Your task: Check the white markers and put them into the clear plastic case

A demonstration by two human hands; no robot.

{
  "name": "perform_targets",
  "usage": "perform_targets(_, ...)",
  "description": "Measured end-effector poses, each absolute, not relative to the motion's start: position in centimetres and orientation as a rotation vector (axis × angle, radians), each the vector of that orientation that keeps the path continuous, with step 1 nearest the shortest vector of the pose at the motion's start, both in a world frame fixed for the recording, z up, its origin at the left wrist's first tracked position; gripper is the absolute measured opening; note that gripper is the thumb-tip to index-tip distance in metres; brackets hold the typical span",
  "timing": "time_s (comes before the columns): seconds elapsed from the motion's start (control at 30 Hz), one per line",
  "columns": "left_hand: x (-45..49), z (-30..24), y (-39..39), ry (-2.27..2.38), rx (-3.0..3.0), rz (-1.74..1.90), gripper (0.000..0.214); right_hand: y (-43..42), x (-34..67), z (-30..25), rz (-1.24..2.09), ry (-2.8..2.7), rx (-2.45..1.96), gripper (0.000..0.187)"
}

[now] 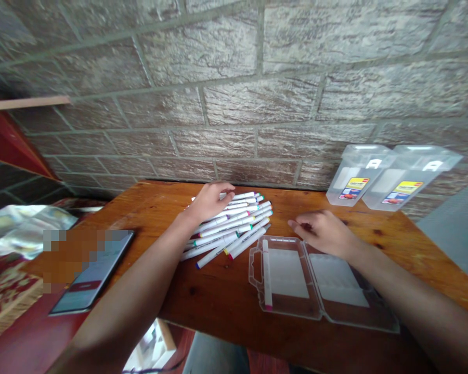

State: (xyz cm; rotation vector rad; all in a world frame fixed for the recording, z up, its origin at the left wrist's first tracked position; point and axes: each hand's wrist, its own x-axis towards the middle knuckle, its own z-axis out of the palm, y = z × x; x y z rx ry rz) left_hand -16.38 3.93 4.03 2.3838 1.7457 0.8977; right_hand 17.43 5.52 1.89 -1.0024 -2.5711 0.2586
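Observation:
A heap of white markers [230, 226] with variously coloured end caps lies on the wooden table. Over its far left side rests my left hand [212, 200], thumb and forefinger apart with a gap between them. It touches the heap, and no marker shows in its grasp. A clear plastic case [314, 293] lies opened flat near the table's front edge. One marker with a pink end [267, 275] lies along the left side of its left half. My right hand [323, 231] hovers by the case's far edge, its fingers curled in and nothing visible in them.
Two translucent plastic containers [359, 176] with yellow labels stand at the back right against the brick wall [234, 104]. A tablet or large phone [93, 280] lies at the left. A red shelf-like piece [15, 140] juts in at the far left.

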Motion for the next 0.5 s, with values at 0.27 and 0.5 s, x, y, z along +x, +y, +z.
perform_targets(0.27, -19.7, 2.5, 5.6, 1.928, 2.246, 0.814, 0.036, 5.6, 17.4, 1.9, 0.239, -2.57, -1.013, 0.049)
perform_targets(0.5, -22.6, 1.4, 6.3, 2.03, 2.166, 0.686, 0.03, 5.7, 17.4, 1.8, 0.221, -2.572, -1.0, 0.05)
